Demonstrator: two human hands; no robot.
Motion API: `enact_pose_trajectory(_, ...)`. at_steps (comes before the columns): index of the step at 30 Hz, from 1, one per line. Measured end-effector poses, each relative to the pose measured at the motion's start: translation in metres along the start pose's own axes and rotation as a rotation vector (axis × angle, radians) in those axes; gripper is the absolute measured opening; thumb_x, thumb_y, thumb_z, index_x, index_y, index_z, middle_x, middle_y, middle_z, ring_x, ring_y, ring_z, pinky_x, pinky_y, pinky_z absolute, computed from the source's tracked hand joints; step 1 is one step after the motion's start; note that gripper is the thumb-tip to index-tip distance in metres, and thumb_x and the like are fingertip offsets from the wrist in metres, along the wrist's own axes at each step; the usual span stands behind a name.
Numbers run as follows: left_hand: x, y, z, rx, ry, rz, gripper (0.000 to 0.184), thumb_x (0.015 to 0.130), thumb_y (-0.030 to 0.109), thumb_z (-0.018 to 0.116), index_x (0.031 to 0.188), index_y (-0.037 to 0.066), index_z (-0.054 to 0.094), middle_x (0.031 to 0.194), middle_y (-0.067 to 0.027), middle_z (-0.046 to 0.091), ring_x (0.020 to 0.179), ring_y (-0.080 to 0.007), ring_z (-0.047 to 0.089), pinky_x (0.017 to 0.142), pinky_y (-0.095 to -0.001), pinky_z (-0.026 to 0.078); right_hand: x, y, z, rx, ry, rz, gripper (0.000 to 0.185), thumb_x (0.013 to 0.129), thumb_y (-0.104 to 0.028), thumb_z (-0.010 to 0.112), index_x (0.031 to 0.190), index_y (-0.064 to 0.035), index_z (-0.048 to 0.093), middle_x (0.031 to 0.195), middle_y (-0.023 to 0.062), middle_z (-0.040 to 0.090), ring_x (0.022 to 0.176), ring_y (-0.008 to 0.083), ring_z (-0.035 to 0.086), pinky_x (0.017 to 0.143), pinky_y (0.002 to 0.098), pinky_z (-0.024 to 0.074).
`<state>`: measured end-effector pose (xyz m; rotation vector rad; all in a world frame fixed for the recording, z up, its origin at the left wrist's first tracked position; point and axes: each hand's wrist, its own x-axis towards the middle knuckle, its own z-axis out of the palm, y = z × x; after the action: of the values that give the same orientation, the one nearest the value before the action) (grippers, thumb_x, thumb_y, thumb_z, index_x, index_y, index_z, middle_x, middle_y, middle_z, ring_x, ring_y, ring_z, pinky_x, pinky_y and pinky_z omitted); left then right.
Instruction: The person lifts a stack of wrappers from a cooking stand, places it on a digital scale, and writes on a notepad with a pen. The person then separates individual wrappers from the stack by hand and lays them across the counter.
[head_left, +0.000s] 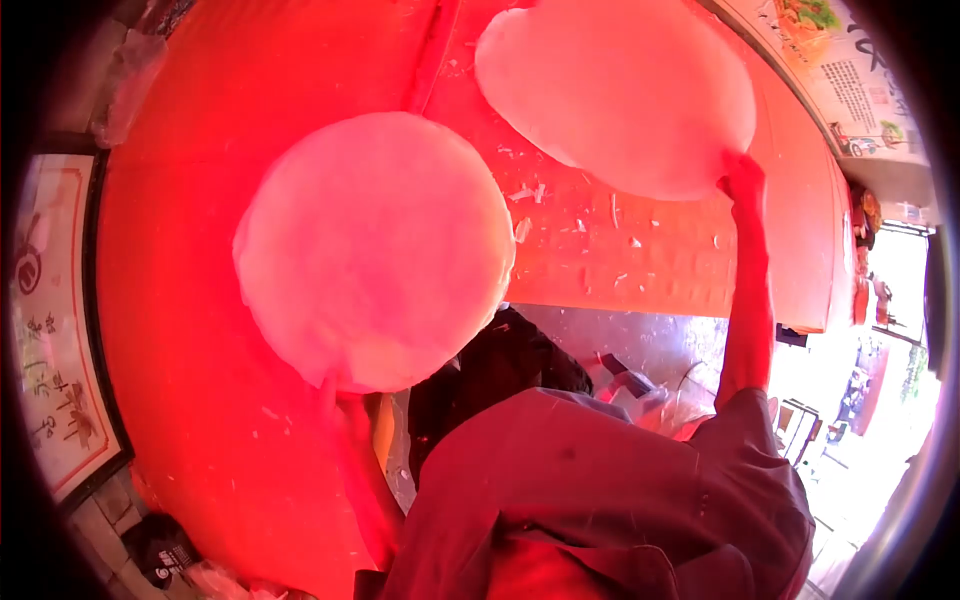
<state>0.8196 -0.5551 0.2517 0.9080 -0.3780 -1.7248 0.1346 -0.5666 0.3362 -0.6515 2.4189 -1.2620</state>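
Observation:
Under strong red light, two large, pale, round flatbreads lie over a red-lit work table point(190, 250). My left hand point(330, 388) is at the lower edge of the nearer flatbread point(380, 245), its fingers closed on the rim and partly hidden by it. This flatbread shows nearly full face, and its right side overhangs the table's front edge. To the upper right, my right hand point(742, 180) is closed on the near right rim of the second flatbread point(620, 90). That one reaches the top of the view.
Pale scraps point(530, 192) are scattered on the table between the flatbreads. A framed panel with writing point(50, 320) stands at the left, and a printed poster point(850, 80) at the upper right. Plastic bags point(670, 415) lie below the table's front edge.

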Motion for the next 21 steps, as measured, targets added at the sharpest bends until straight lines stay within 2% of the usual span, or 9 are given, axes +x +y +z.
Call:
enact_pose_trajectory(2,0.005,0.0,-0.001,-0.014,0.016,0.0,0.049,0.087,0.008,0.064,0.134,0.002,0.05,0.134,-0.0132,0.057,0.12,-0.0283,0.056,0.098,-0.0442,0.05,-0.005,0.036,0.008,-0.86,0.336,-0.269,0.041,0.087,-0.021,0.073,0.122,-0.0015,0.063,0.103,0.0118,0.069,0.092,0.0206,0.067,0.072,0.0287,0.054)
enact_pose_trajectory(3,0.005,0.001,-0.004,-0.02,0.026,0.008,0.049,0.087,0.008,0.064,0.134,0.002,0.051,0.135,-0.0132,0.057,0.12,-0.0283,0.056,0.098,-0.0445,0.05,-0.008,0.032,0.016,-0.854,0.33,-0.272,0.041,0.087,-0.021,0.073,0.122,-0.0015,0.063,0.103,0.0118,0.069,0.092,0.0206,0.067,0.072,0.0287,0.054)
enact_pose_trajectory(5,-0.014,0.012,-0.016,0.017,0.072,0.005,0.049,0.087,0.008,0.064,0.134,0.002,0.05,0.134,-0.0131,0.057,0.12,-0.0282,0.056,0.098,-0.0444,0.05,-0.072,0.008,0.097,-0.842,0.143,-0.329,0.038,0.088,-0.02,0.071,0.12,-0.0023,0.064,0.102,0.0121,0.069,0.091,0.0207,0.068,0.073,0.0296,0.0542)
enact_pose_trajectory(10,0.013,0.005,0.007,0.15,0.334,0.086,0.049,0.088,0.008,0.063,0.135,0.003,0.05,0.134,-0.0124,0.056,0.12,-0.0277,0.056,0.097,-0.044,0.05,-0.3,-0.063,0.278,-0.698,-0.45,-0.533,0.03,0.089,-0.02,0.067,0.114,-0.0044,0.066,0.098,0.0128,0.07,0.088,0.0209,0.069,0.074,0.0317,0.0549)
enact_pose_trajectory(14,0.008,0.01,0.009,0.204,0.478,0.141,0.049,0.088,0.008,0.062,0.135,0.003,0.049,0.134,-0.012,0.056,0.12,-0.0273,0.056,0.097,-0.0437,0.05,-0.337,-0.088,0.307,-0.564,-0.835,-0.709,0.025,0.089,-0.02,0.064,0.11,-0.0061,0.069,0.095,0.0134,0.071,0.087,0.0211,0.07,0.076,0.0333,0.0553)
enact_pose_trajectory(19,0.004,0.008,0.015,0.224,0.568,0.158,0.049,0.089,0.008,0.061,0.136,0.004,0.048,0.133,-0.0113,0.055,0.12,-0.0268,0.055,0.097,-0.0433,0.051,-0.368,-0.123,0.315,-0.43,-1.211,-0.906,0.022,0.09,-0.019,0.06,0.105,-0.0082,0.071,0.092,0.0142,0.072,0.085,0.0213,0.071,0.077,0.0354,0.056)
enact_pose_trajectory(21,0.0,0.009,0.016,0.242,0.61,0.152,0.049,0.089,0.008,0.061,0.136,0.005,0.047,0.133,-0.0111,0.055,0.12,-0.0265,0.055,0.097,-0.0431,0.051,-0.367,-0.117,0.32,-0.351,-1.256,-0.717,0.024,0.092,-0.021,0.061,0.109,-0.0058,0.069,0.093,0.012,0.071,0.086,0.0196,0.07,0.078,0.0333,0.0554)
